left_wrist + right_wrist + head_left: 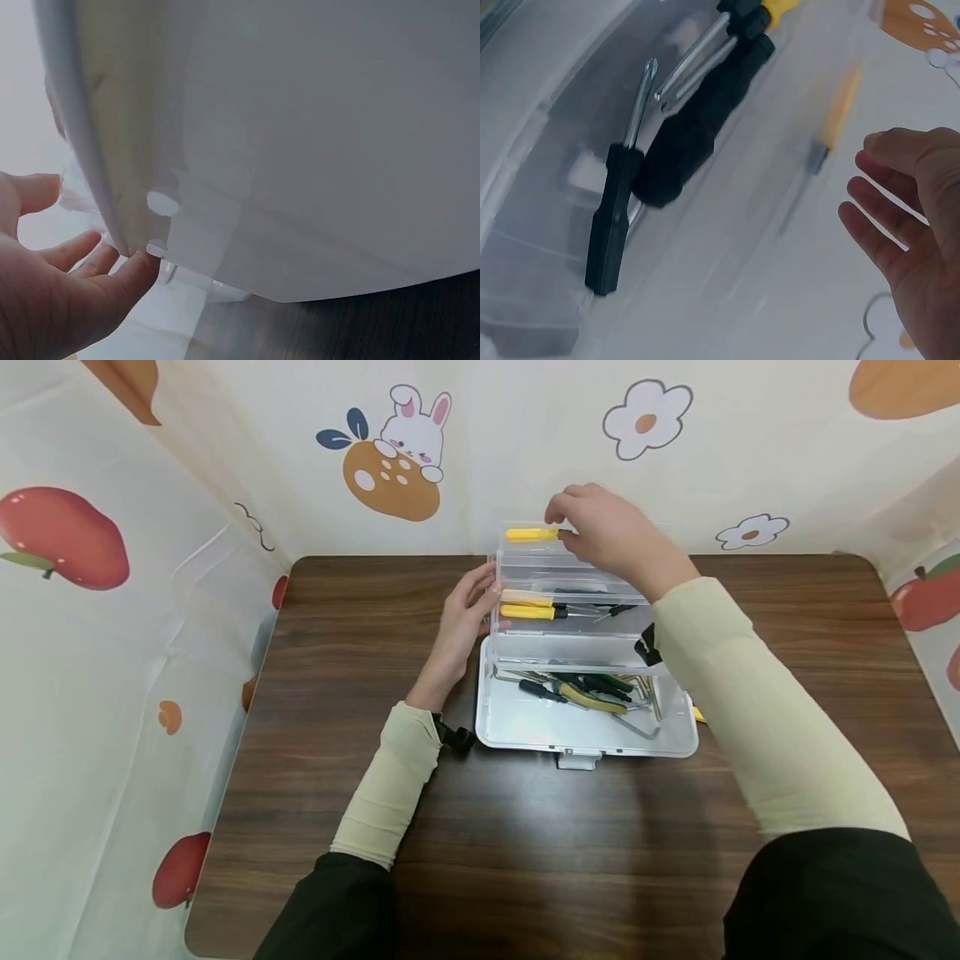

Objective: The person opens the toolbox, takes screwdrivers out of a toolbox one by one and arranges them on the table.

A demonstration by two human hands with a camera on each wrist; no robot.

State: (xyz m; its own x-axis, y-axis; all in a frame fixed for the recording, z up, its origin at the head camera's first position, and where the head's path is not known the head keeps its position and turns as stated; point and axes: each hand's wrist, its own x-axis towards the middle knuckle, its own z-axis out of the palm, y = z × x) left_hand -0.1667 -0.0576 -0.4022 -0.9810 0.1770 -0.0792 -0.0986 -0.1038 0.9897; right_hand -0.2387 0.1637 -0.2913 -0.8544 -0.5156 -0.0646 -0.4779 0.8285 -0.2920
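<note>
Our right hand (607, 535), fingers loosely spread and holding nothing, hovers just right of the yellow screwdriver (531, 534) lying crosswise in the toolbox (585, 739) top tray, while our open left hand (465, 618) steadies the left side.

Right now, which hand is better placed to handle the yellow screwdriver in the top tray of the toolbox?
Probably the right hand: its fingertips are at the yellow screwdriver in the top tray. The left hand lies flat against the toolbox side, lower down, apparently steadying it.
</note>
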